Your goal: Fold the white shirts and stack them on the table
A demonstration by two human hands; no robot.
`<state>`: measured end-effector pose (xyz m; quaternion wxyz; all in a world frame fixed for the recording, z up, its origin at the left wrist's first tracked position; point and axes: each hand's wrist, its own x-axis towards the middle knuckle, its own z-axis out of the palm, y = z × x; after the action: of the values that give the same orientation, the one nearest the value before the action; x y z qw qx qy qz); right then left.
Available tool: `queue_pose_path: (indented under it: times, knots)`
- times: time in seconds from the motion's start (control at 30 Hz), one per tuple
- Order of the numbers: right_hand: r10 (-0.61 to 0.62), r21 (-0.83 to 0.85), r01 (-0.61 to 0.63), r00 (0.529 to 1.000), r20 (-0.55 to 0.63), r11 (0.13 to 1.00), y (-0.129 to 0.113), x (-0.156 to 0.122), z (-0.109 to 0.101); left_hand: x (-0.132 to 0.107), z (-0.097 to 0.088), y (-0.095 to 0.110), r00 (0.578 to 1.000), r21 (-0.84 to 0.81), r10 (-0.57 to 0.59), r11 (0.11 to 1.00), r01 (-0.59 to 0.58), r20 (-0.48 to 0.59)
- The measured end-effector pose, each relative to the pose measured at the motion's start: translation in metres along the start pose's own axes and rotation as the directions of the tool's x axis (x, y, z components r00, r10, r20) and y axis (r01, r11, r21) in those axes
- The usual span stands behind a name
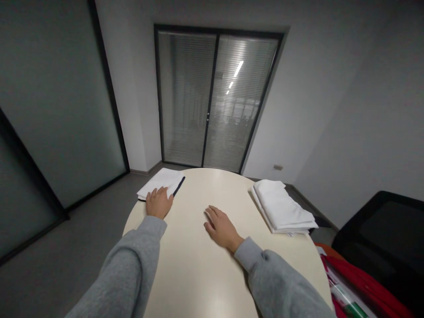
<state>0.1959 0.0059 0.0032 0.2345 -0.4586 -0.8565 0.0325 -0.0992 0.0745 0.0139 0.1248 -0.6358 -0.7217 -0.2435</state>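
My left hand (pixel 159 203) lies flat on the near edge of a folded white cloth (pixel 164 180) at the table's far left. A dark strip shows along that cloth's right side and under its near left corner. Over the middle of the table is my right hand (pixel 221 227), its fingers loosely extended and nothing in it; whether it touches the tabletop I cannot tell. To its right, a thicker stack of folded white cloths (pixel 281 207) sits near the right edge.
The cream table (pixel 202 265) has a rounded far edge. A black mesh-backed chair (pixel 384 247) stands at the right, with a red item (pixel 367 278) and a clear package beside the table. Beyond are a glass door (pixel 212 101) with blinds and a frosted panel (pixel 59 88) at left.
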Motion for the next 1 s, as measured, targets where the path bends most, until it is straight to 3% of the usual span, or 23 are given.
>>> queue_pose_path:
  times: [0.2,0.47,0.6,0.7,0.8,0.87,0.93,1.0]
  knots:
    - [0.052,0.095,-0.053,0.999,0.013,0.994,0.003,-0.012,-0.017,-0.004,-0.009,0.009,0.998,0.101,0.057,0.993,-0.060,0.033]
    - [0.039,0.109,-0.042,0.999,0.025,0.993,0.004,-0.015,-0.021,-0.003,-0.015,0.010,0.999,-0.041,0.034,0.999,-0.036,-0.030]
    - [0.045,0.115,-0.047,0.999,0.022,0.992,0.006,-0.016,-0.020,-0.003,-0.021,0.015,0.994,-0.105,0.016,0.994,-0.028,-0.110]
    - [0.055,0.157,-0.057,0.998,0.018,0.986,0.011,-0.016,-0.015,-0.004,-0.038,0.024,0.967,-0.230,-0.012,0.972,-0.048,-0.253]
    - [0.132,0.340,-0.115,0.991,-0.027,0.933,0.020,-0.012,-0.008,-0.008,-0.063,0.041,0.912,-0.412,-0.040,0.900,-0.144,-0.407]
    - [0.252,0.519,-0.181,0.965,-0.070,0.836,0.027,-0.007,-0.009,-0.012,-0.077,0.056,0.900,-0.551,-0.083,0.813,-0.187,-0.428]
    - [0.367,0.678,-0.188,0.921,-0.129,0.710,0.036,-0.004,-0.016,-0.015,-0.083,0.071,0.925,-0.699,-0.132,0.695,-0.171,-0.357]
    - [0.426,0.774,-0.124,0.882,-0.200,0.621,0.045,-0.003,-0.027,-0.016,-0.080,0.083,0.964,-0.831,-0.150,0.547,-0.105,-0.221]
